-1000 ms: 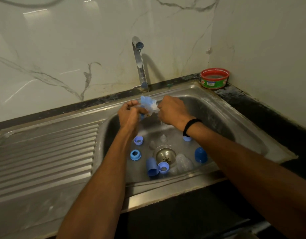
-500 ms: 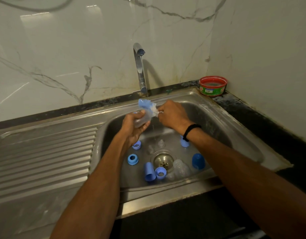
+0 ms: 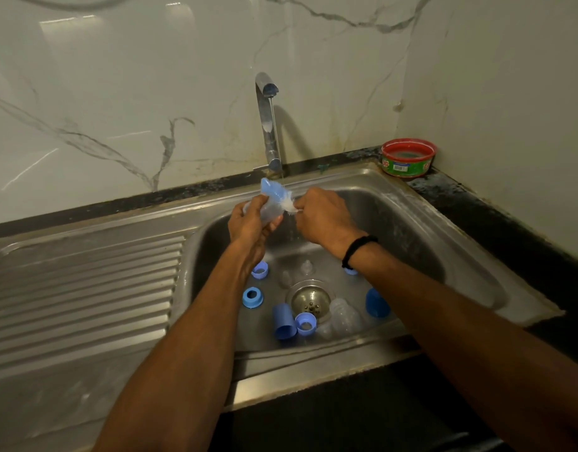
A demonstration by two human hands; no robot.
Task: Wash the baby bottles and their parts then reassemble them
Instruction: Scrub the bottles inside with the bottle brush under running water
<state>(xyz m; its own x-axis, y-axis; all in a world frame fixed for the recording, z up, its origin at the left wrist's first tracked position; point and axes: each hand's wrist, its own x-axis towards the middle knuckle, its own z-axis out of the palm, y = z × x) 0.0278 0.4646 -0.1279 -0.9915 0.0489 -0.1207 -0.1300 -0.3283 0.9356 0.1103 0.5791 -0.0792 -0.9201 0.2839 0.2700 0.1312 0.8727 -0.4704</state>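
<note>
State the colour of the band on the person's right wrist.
The wristband is black, seen best in the head view.

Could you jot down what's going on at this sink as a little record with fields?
Place: steel sink, tap running
Left hand: grips a clear bottle
Right hand: holds a blue-and-white brush against that bottle
In the basin: blue rings, blue caps, a second bottle, clear teats
Counter: red-and-green tub in the back right corner
</note>
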